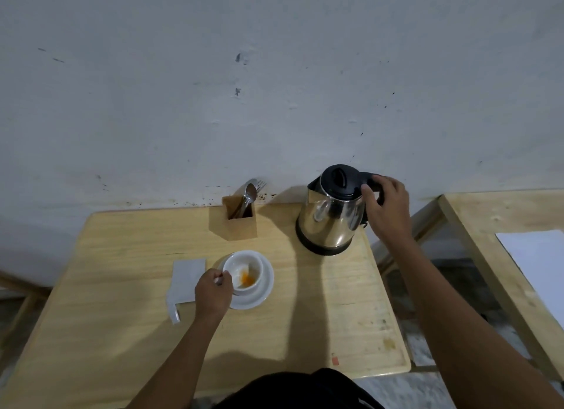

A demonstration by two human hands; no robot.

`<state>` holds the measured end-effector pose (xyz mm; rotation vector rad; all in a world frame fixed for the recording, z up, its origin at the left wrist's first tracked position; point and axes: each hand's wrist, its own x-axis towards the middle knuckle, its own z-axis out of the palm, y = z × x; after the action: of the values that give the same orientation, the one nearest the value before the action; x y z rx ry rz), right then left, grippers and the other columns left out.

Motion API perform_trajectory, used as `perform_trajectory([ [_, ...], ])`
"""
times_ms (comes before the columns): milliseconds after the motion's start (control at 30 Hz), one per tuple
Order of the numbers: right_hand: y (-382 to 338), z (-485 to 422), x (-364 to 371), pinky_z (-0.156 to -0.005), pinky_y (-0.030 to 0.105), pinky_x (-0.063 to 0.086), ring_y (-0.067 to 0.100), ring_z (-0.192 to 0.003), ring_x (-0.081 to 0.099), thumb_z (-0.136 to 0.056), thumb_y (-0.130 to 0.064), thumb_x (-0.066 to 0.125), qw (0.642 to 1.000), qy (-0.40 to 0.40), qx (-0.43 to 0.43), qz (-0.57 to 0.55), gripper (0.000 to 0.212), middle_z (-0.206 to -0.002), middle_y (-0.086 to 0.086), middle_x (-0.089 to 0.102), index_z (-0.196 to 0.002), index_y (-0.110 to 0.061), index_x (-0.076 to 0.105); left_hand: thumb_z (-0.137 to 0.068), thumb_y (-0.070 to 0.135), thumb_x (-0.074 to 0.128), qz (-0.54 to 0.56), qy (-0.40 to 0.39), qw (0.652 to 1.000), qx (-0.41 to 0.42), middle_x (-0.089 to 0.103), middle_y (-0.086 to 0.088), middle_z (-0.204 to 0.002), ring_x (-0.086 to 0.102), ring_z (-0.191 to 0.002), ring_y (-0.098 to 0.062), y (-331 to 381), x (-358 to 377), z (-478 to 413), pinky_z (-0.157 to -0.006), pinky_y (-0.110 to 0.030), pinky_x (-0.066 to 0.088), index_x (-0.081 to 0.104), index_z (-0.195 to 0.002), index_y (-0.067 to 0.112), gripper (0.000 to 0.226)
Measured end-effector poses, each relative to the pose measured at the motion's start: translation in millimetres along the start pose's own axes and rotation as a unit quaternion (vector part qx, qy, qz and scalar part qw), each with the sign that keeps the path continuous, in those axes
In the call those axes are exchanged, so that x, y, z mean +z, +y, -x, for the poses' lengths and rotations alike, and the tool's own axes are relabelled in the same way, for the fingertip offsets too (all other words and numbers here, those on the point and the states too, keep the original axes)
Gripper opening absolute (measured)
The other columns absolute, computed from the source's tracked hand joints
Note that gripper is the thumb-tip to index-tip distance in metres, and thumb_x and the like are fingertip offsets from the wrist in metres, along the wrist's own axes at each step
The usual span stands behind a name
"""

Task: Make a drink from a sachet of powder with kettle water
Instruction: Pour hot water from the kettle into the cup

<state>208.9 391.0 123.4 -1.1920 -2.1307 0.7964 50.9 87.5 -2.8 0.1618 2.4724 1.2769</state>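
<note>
Head view. The kettle has a polished steel body, a black lid and a black base. It stands at the far right of the table, close to the wall. The right hand is wrapped round its black handle, thumb toward the lid.

The white cup sits on a white saucer near the table's middle, with a small heap of orange powder on its floor. The left hand has curled fingers at the cup's left side and pinches what appears to be its handle.

The sachet, a flat grey rectangle with a torn strip at its near corner, lies just left of the saucer. A wooden holder with spoons stands left of the kettle. The two hands are well apart.
</note>
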Motion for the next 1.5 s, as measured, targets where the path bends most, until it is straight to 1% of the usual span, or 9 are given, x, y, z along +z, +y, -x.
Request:
perform_trajectory([
  [133,9,-30,-2,-0.106,0.039,0.036,0.022,-0.131,0.039,-0.096,-0.048,0.048,0.997,-0.064,-0.022,0.034,0.048,-0.141,0.006,0.044,-0.133,-0.018,0.053,-0.091,0.012,0.051,-0.002,0.029,0.999,-0.017,0.062,-0.016,-0.079,0.055,-0.077,-0.028,8,6,3,-0.072,-0.032,0.037,0.06,-0.079,-0.004,0.022],
  [367,20,-82,-11,-0.078,0.032,0.052,0.012,-0.083,0.067,-0.081,-0.061,0.063,0.98,-0.19,-0.021,-0.049,0.042,-0.089,-0.003,0.07,-0.086,-0.02,0.068,-0.093,0.012,0.048,-0.034,0.087,0.995,-0.028,0.065,-0.023,-0.089,0.059,-0.088,-0.035,15,19,8,-0.077,-0.036,0.04,0.06,-0.086,-0.005,0.021],
  [500,31,-101,-12,-0.062,0.025,0.044,0.011,-0.057,0.061,-0.08,-0.064,0.063,0.97,-0.238,-0.024,-0.045,0.06,-0.061,0.005,0.066,-0.069,-0.005,0.068,-0.093,0.009,0.048,-0.073,0.103,0.992,-0.022,0.064,-0.026,-0.083,0.059,-0.086,-0.039,19,22,9,-0.075,-0.034,0.036,0.057,-0.077,-0.005,0.022],
  [600,35,-112,-11,-0.056,0.03,0.041,0.018,-0.045,0.051,-0.073,-0.075,0.06,0.964,-0.263,-0.007,-0.028,0.076,-0.047,0.014,0.051,-0.045,-0.005,0.052,-0.093,0.011,0.047,-0.084,0.101,0.991,-0.036,0.064,-0.022,-0.083,0.057,-0.083,-0.035,24,22,9,-0.074,-0.033,0.036,0.06,-0.083,-0.006,0.024],
  [733,42,-113,-4,-0.053,0.031,0.031,0.02,-0.044,0.033,-0.069,-0.076,0.06,0.967,-0.245,-0.026,-0.069,0.08,-0.048,0.011,0.03,-0.044,-0.004,0.037,-0.093,0.011,0.045,-0.081,0.093,0.991,-0.048,0.058,-0.013,-0.071,0.053,-0.074,-0.03,27,21,10,-0.07,-0.034,0.035,0.054,-0.075,0.0,0.023],
  [833,48,-110,0,-0.052,0.033,0.029,0.021,-0.043,0.032,-0.072,-0.071,0.06,0.972,-0.215,-0.037,-0.091,0.076,-0.044,0.011,0.031,-0.041,-0.006,0.037,-0.093,0.011,0.045,-0.076,0.082,0.993,-0.05,0.055,-0.01,-0.066,0.056,-0.074,-0.033,27,20,10,-0.067,-0.033,0.035,0.053,-0.072,0.003,0.024],
  [1067,45,-97,-2,-0.049,0.031,0.025,0.018,-0.039,0.025,-0.077,-0.062,0.061,0.978,-0.16,-0.079,-0.105,0.073,-0.041,0.007,0.024,-0.04,-0.004,0.034,-0.092,0.015,0.052,-0.017,0.068,0.996,-0.059,0.061,-0.006,-0.092,0.057,-0.088,-0.022,28,15,15,-0.08,-0.033,0.042,0.06,-0.108,0.004,0.021],
  [1267,14,-89,-15,-0.047,0.032,0.026,0.019,-0.038,0.029,-0.079,-0.061,0.061,0.975,-0.151,-0.141,-0.088,0.079,-0.04,0.011,0.029,-0.045,0.008,0.042,-0.09,0.011,0.052,0.043,0.055,0.994,-0.088,0.064,-0.006,-0.093,0.06,-0.088,-0.025,27,11,14,-0.078,-0.032,0.041,0.06,-0.104,0.012,0.016],
  [1500,-56,-67,-20,-0.048,0.031,0.024,0.019,-0.04,0.024,-0.077,-0.063,0.063,0.964,-0.193,-0.182,0.019,0.072,-0.041,0.002,0.021,-0.042,-0.009,0.032,-0.088,0.01,0.054,0.08,0.01,0.993,-0.081,0.066,-0.007,-0.095,0.061,-0.088,-0.025,18,1,10,-0.077,-0.033,0.045,0.065,-0.103,0.015,0.019],
])
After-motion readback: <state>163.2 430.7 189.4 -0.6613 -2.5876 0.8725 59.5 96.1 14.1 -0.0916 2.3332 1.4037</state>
